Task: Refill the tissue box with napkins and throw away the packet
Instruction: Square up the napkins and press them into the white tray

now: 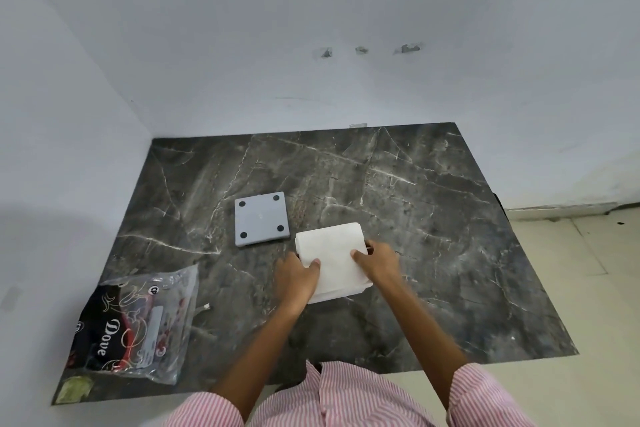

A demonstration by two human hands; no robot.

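Observation:
A white stack of napkins (pixel 332 258) lies on the dark marble table (pixel 433 218), almost hiding the tissue box under it; only a dark sliver of the box shows by each thumb. My left hand (pixel 298 276) grips the stack's left side with the thumb on top. My right hand (pixel 375 262) grips its right side the same way. The box's grey square lid (pixel 261 218) lies upside down, four black feet up, just left of and behind the stack. The plastic napkin packet (pixel 138 326), clear and black with "Dove" printed on it, lies at the table's near left.
White walls close off the table at the back and left. The table's right edge drops to a pale tiled floor (pixel 588 288). A small white scrap (pixel 206 306) lies right of the packet, and a greenish sticker (pixel 72 388) sits at the near left corner.

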